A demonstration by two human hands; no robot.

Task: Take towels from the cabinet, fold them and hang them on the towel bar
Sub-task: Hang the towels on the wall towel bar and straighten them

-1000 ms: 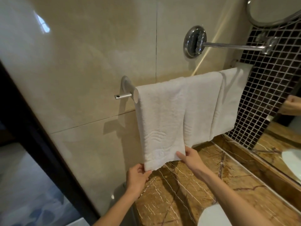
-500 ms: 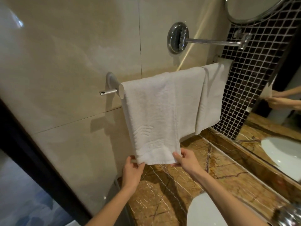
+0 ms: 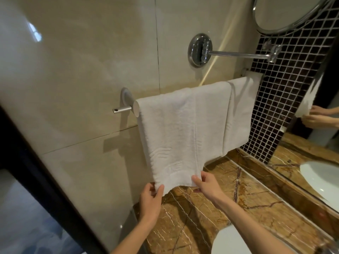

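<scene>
A folded white towel (image 3: 172, 136) hangs over the towel bar (image 3: 124, 109) on the beige tiled wall, at the bar's left end. A second white towel (image 3: 240, 114) hangs to its right, partly overlapped by the first. My left hand (image 3: 151, 200) pinches the front towel's lower left corner between thumb and fingers. My right hand (image 3: 207, 184) pinches its lower right corner, thumb on the front face. Most of the bar is hidden under the towels.
A brown marble counter (image 3: 211, 217) lies below the towels, with a white basin (image 3: 238, 241) at the bottom. A chrome arm (image 3: 236, 55) carries a round mirror (image 3: 286, 13) above. A dark mosaic wall (image 3: 280, 99) and a large mirror (image 3: 321, 140) stand at right. A dark door frame (image 3: 36, 180) runs along the left.
Both hands have stayed on the front towel's lower corners; the left hand's grip now shows the thumb over the hem. The camera has moved a little closer and shifted.
</scene>
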